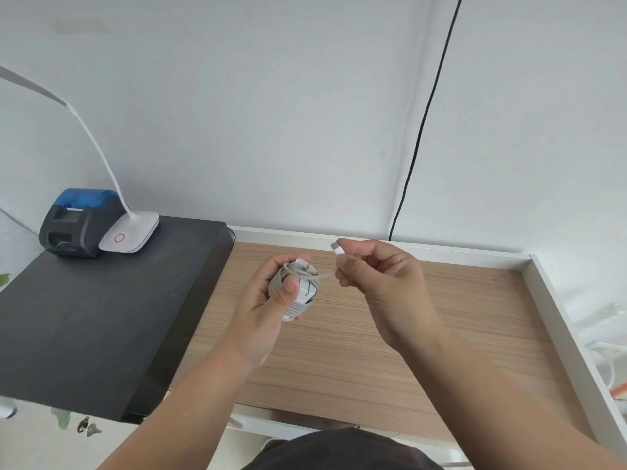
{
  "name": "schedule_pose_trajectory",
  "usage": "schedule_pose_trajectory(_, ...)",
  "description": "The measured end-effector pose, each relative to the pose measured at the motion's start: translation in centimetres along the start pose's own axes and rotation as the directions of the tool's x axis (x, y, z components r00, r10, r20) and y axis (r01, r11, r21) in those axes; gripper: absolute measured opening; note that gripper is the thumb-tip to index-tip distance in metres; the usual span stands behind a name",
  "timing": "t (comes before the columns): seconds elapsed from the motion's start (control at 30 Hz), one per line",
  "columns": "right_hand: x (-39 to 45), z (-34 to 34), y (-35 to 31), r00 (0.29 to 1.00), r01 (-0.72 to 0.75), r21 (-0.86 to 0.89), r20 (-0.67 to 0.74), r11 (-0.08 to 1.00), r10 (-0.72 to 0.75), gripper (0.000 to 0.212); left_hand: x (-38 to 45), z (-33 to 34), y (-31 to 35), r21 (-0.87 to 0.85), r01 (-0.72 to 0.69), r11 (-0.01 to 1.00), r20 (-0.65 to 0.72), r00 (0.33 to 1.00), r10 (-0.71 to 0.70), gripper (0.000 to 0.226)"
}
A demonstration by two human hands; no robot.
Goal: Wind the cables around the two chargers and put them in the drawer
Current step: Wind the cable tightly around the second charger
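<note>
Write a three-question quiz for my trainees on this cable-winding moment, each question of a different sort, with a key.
1. True or false: the charger lies on the black shelf.
2. Which hand pinches the cable's plug end? A left hand B right hand
3. Fill in: the white lamp stands beside the blue-topped ____.

Key:
1. False; the left hand holds it above the open drawer.
2. B
3. printer

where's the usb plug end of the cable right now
In the head view the USB plug sits just right of centre, pinched in the right hand above the wooden surface, beside the wound charger the left hand holds.
</note>
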State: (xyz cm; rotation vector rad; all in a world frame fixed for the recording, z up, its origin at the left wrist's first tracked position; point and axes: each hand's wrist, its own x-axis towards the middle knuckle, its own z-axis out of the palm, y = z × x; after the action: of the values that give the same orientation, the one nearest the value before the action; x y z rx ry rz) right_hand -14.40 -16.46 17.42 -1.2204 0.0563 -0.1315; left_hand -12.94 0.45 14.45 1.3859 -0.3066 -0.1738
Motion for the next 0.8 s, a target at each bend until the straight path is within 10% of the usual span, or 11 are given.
schedule_pose_trajectory(0.43,-0.1,-1.5,-1.0,0.966,0.097,-0.348,0.259,0.933,-0.004,0.013,0.6,1.2,0.4,-0.209,-0.009,0.978,0.062,0.998,0.023,0.046)
schedule_pose_trajectory(0.8,1.5,-2.0,-3.7,0.859,0.030,-0.630,0.413,0.776,0.302,0.022,0.6,-0.2,-0.8,0.065,-0.104,0.992,0.222,0.971,0.088,0.039)
